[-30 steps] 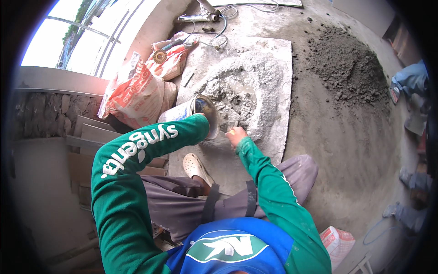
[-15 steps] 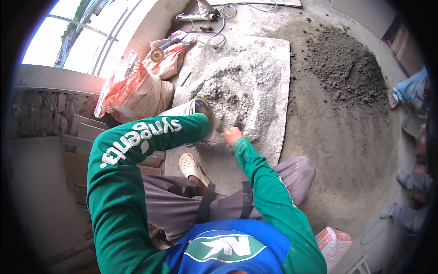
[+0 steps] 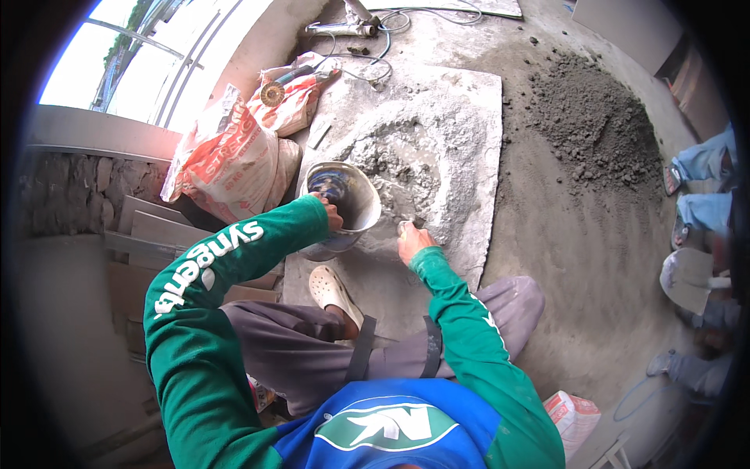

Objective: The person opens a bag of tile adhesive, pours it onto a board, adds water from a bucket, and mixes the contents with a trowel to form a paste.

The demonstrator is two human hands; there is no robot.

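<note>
A grey-white bucket (image 3: 365, 205) with a wet, dirty inside stands upright or nearly so on the near left of the mortar board (image 3: 391, 285). My left hand (image 3: 333, 216) closes on its near-left rim, the fingers partly hidden by the green cuff. Something dark blue (image 3: 331, 184) shows inside the bucket; I cannot tell what it is. To the right of the bucket, my right hand (image 3: 416, 241) is closed around a small pale end, perhaps a handle; the rest is hidden. Just beyond both hands lies a ring of grey-white powder and wet mix (image 3: 402, 168).
Red-and-white cement bags (image 3: 234, 160) sit at the left, an angle grinder (image 3: 285, 82) on one. Cables (image 3: 383, 55) lie behind the board. A dark sand heap (image 3: 598, 117) is far right. Other people's legs (image 3: 703, 156) and a shovel blade (image 3: 687, 277) are at the right edge.
My left arm has drawn back and down, and the bucket has turned so its opening now faces up. The right hand has shifted slightly right. A shovel blade shows at the right edge.
</note>
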